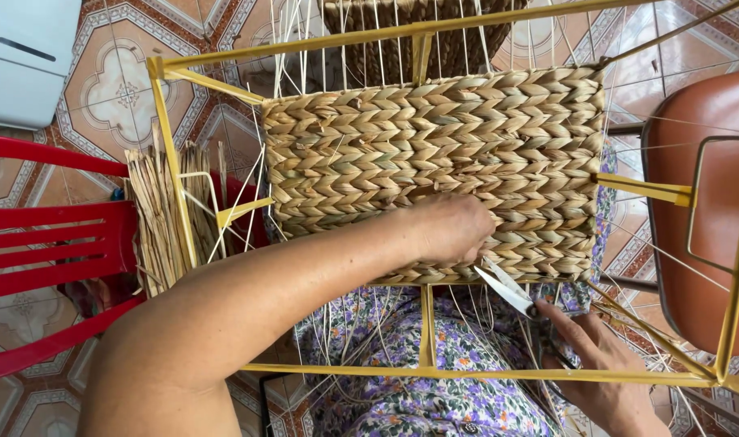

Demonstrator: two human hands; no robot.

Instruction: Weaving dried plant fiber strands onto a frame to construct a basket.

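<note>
A woven straw panel (434, 154) of braided rows is stretched on white strings inside a yellow rod frame (305, 42). My left hand (450, 228) rests palm-down on the panel's lower edge, fingers curled against the weave. My right hand (600, 364) holds a pair of scissors (505, 287) below the panel, blades open and pointing up-left toward my left hand's fingertips.
A red plastic chair (54, 243) stands at the left with a bundle of dry straw (161, 212) beside it. A brown seat (701, 202) is at the right. Floral fabric (402, 356) lies beneath the frame, over patterned floor tiles (118, 89).
</note>
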